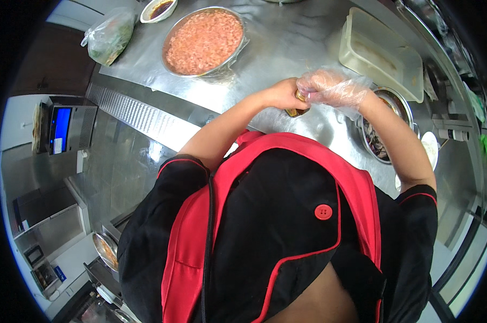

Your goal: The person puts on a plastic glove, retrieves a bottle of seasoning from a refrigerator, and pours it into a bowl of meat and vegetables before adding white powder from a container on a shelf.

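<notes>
My left hand, bare, grips a small bottle with a yellowish label over the steel worktop. My right hand wears a clear plastic glove, and its fingers meet the bottle's cap end; the glove partly hides them. Left of my hands, a steel bowl is filled with pinkish chopped meat, with cling film hanging at its side. A steel pot with dark food in it stands beneath my right forearm, which covers part of it.
An open, pale plastic bin stands at the upper right. A tied plastic bag and a white bowl of dark sauce are at the upper left. White dishes lie beyond my right forearm. The worktop's edge runs close to my body.
</notes>
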Demonstrator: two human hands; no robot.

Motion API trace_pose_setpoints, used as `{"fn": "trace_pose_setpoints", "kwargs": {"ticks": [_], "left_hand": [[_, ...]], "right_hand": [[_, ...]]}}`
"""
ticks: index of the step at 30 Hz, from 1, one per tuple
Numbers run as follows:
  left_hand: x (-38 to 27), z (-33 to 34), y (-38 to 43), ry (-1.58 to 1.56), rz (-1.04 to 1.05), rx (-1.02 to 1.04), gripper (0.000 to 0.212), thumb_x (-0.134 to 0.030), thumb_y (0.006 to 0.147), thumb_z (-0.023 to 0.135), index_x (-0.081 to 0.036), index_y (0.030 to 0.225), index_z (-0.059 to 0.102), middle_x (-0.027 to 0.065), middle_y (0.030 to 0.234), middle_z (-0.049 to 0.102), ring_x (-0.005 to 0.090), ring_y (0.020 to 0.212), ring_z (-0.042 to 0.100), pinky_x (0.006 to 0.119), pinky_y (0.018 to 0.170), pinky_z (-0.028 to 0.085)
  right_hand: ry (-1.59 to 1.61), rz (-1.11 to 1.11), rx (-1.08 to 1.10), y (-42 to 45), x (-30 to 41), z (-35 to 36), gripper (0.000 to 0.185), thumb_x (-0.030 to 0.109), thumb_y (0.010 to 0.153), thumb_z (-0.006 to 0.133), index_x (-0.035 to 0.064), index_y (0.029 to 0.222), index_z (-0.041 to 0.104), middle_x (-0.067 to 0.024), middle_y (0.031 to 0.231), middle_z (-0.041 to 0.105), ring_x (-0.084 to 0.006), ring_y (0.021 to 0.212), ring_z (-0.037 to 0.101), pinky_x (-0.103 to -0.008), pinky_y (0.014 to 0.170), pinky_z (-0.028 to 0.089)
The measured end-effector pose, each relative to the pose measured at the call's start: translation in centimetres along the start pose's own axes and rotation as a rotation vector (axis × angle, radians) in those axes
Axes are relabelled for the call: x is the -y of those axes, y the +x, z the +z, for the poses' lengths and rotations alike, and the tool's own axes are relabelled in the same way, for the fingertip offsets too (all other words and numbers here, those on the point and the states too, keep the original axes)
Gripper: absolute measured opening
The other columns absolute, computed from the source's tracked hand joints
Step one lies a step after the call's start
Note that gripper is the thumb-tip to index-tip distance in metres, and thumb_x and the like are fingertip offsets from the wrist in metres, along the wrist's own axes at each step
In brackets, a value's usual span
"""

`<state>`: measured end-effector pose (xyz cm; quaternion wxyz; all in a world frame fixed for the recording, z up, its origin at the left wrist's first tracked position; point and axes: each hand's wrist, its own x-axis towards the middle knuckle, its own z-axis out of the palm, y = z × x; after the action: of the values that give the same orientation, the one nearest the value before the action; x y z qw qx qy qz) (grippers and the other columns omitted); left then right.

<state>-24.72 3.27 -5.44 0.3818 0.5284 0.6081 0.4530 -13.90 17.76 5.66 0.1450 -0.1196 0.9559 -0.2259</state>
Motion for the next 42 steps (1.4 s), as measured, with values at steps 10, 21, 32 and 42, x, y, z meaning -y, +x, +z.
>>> {"fn": "trace_pose_setpoints", "kwargs": {"ticks": [10,21,32,42], "left_hand": [[-1.9,-2.3,0.6,0.062,0.047,0.3,0.055,-0.021,0.075,0.076,-0.001,0.122,0.056,0.0109,0.114,0.063,0.0227,0.109,0.057,0.034,0.095,0.045],[0.3,-0.7,-0.6,-0.104,-0.128,0.101,0.043,-0.014,0.078,0.067,-0.001,0.119,0.061,0.0081,0.111,0.067,0.0155,0.105,0.059,0.031,0.094,0.046],[0.9,0.7,0.4,-0.285,0.021,0.185,0.028,-0.01,0.078,0.069,-0.005,0.105,0.065,0.0015,0.093,0.066,0.0119,0.091,0.059,0.028,0.084,0.048],[1.2,1.3,0.2,-0.074,0.071,0.029,0.026,-0.022,0.077,0.071,-0.015,0.102,0.069,0.008,0.079,0.068,0.0189,0.071,0.062,0.033,0.072,0.05]], "right_hand": [[-0.206,-0.24,-0.153,-0.9,-0.6,0.4,0.016,0.02,0.077,0.066,0.0088,0.088,0.062,-0.0142,0.083,0.061,-0.0361,0.079,0.059,-0.0459,0.068,0.046],[-0.401,-0.331,-0.169,0.8,0.0,-0.6,0.015,0.023,0.081,0.062,0.0095,0.088,0.065,-0.0157,0.083,0.064,-0.036,0.08,0.062,-0.0453,0.068,0.049],[0.202,-0.026,0.307,2.3,-0.4,-1.9,0.01,0.017,0.079,0.062,0.0084,0.081,0.058,-0.0144,0.074,0.062,-0.0353,0.067,0.061,-0.0432,0.057,0.045],[-0.243,-0.137,0.159,1.0,0.4,-1.0,0.02,0.023,0.081,0.061,0.0039,0.088,0.057,-0.0206,0.071,0.058,-0.0408,0.067,0.057,-0.0495,0.063,0.044]]}}
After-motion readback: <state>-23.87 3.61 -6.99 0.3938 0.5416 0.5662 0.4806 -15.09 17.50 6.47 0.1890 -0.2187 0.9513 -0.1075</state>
